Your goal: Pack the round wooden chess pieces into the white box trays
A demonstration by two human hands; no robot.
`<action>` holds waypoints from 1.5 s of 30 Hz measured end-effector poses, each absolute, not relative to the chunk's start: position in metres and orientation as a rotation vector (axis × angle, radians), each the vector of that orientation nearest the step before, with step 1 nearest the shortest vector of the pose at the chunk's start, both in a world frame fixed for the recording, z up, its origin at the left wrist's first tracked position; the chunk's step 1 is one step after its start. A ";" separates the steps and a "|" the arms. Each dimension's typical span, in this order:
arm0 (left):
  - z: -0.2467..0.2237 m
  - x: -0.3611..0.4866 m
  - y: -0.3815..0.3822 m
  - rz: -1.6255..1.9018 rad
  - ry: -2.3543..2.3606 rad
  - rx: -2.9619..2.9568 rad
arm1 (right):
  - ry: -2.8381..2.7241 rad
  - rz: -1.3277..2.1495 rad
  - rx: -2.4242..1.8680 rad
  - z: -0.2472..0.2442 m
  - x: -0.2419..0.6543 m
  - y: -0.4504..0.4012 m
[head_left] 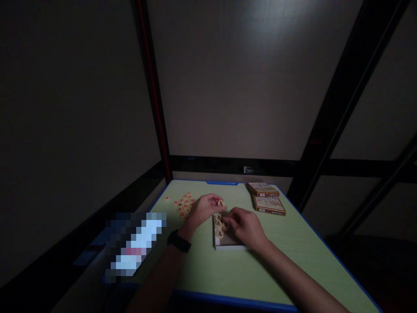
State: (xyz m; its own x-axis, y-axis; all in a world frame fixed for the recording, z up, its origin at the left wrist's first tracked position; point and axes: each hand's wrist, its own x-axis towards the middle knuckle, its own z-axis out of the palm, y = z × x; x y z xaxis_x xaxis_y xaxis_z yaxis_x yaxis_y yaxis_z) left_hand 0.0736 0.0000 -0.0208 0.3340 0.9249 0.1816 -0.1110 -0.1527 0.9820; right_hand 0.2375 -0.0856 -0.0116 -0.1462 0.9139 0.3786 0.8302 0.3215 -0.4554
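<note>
Between the thumb and fingers of my left hand (207, 207) is a round wooden game piece (221, 203) with a black mark, held just above the far end of a shallow white-edged box (230, 248). Several similar pieces (219, 234) lie along the box's left side. My right hand (246, 226) reaches over the box with its fingers pinched at another round piece (225, 225), partly hidden by the fingertips. Left of my left hand, a loose pile of round pieces with red marks (184, 205) lies on the table.
Two flat patterned boxes (269, 204) overlap at the table's back right. The green table (286, 269) has a blue edge. One lone piece (167, 198) lies left of the pile. A blurred bright patch (138, 245) covers the left edge. Walls stand behind and left.
</note>
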 end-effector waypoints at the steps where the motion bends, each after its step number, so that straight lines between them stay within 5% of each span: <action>1: -0.020 0.073 -0.001 1.062 0.769 1.422 | -1.953 0.117 -1.502 -0.013 0.240 -0.083; 14: -0.013 0.060 -0.008 0.650 0.682 1.538 | -2.263 -0.099 -1.170 -0.023 0.254 -0.078; 21: -0.009 0.053 -0.001 0.909 0.790 1.563 | -2.335 0.248 -0.958 -0.026 0.244 -0.083; 45: -0.009 0.059 -0.001 1.082 0.914 1.612 | -2.236 0.434 -1.188 -0.017 0.242 -0.088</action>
